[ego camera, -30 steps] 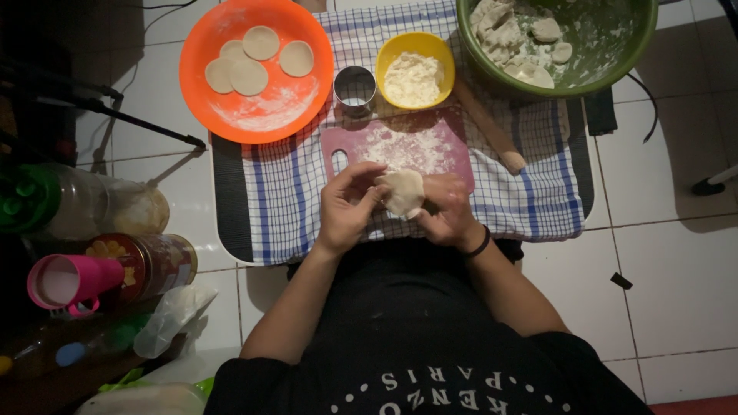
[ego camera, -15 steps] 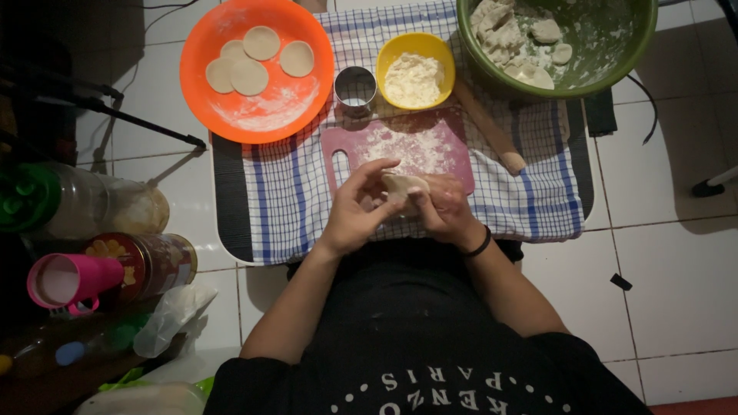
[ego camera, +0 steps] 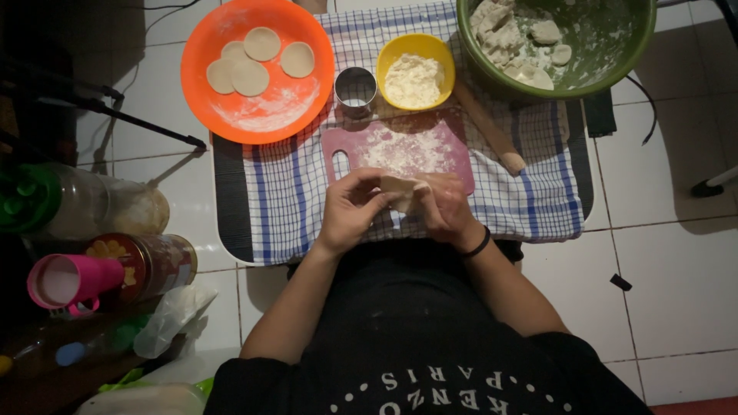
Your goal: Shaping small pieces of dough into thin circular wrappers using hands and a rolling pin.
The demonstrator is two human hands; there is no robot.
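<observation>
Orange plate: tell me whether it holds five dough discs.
No, the orange plate holds four dough discs, lying in its upper half beside a smear of flour.

Orange plate (ego camera: 201,92); blue-checked cloth (ego camera: 292,192); pale dough (ego camera: 400,192)

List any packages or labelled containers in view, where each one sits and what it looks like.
Labelled jar: lying on its side at the left, round, red-brown wrap with yellow pictures.
Clear plastic bottle: lying above it, green cap.
Clear plastic bag: crumpled below the jar.
No signs or screens.
</observation>
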